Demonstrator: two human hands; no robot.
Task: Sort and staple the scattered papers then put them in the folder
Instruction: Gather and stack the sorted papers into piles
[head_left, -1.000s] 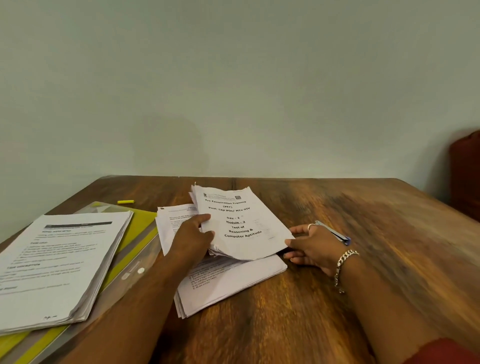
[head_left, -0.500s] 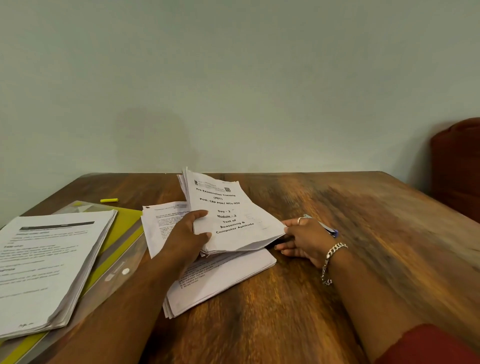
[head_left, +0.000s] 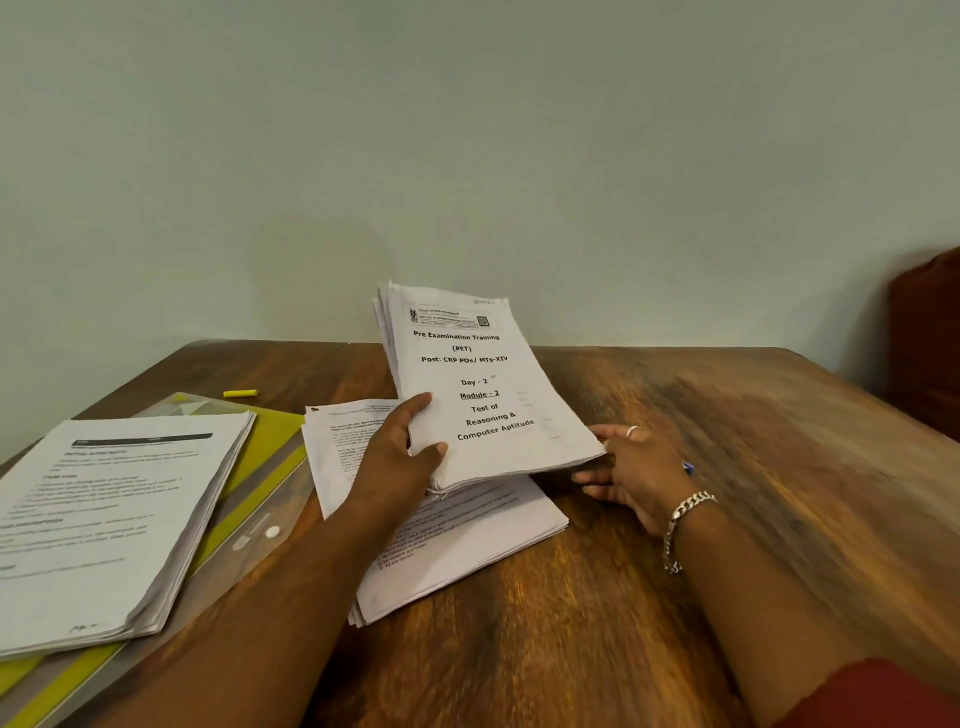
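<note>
My left hand (head_left: 400, 462) grips the lower left corner of a thick printed bundle (head_left: 467, 384) headed "Pre Examination Training", thumb on top, and holds it tilted up off the table. My right hand (head_left: 634, 467) lies at the bundle's lower right corner with fairly straight fingers touching its edge and underside. Beneath the bundle a second pile of printed sheets (head_left: 467, 540) lies flat on the wooden table (head_left: 727, 415). A yellow and clear folder (head_left: 260, 499) lies at the left, with another stack of papers (head_left: 114, 514) on top of it.
A small yellow marker-like piece (head_left: 240, 393) lies near the table's far left edge. Something small and blue (head_left: 688, 468) shows just behind my right hand. A dark red piece of furniture (head_left: 930, 343) stands past the table's right side. A plain wall closes the far edge.
The titled bundle has been raised and tilted more upright off the lower pile by my left hand. My right hand has stayed at its lower right corner.
</note>
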